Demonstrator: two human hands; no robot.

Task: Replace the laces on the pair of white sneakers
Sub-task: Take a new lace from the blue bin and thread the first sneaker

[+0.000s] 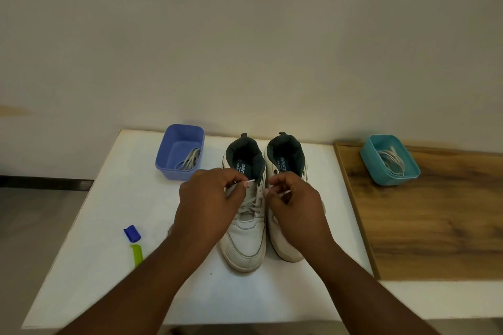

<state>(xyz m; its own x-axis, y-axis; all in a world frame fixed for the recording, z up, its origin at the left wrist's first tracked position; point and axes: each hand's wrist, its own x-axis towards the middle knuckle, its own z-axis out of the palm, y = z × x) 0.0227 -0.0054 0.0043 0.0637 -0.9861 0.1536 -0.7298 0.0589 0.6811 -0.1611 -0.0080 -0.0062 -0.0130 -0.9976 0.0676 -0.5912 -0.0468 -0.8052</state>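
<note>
Head view: pair of white leather sneakers [246, 236] at mid white bench [109, 226], toes toward near edge. Left hand [206, 204] and right hand [295, 205], arms reaching forward, fingers pinched on white lace [251, 202] ends over left sneaker.

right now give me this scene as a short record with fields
left hand: pinching one lace tip over the left sneaker
right hand: pinching the other lace tip
right sneaker: beside the left, lacing hidden by hand
blue-violet tub: far left, laces inside
teal tub: on wooden board, laces inside
white table: also holds a blue and green tool
</note>
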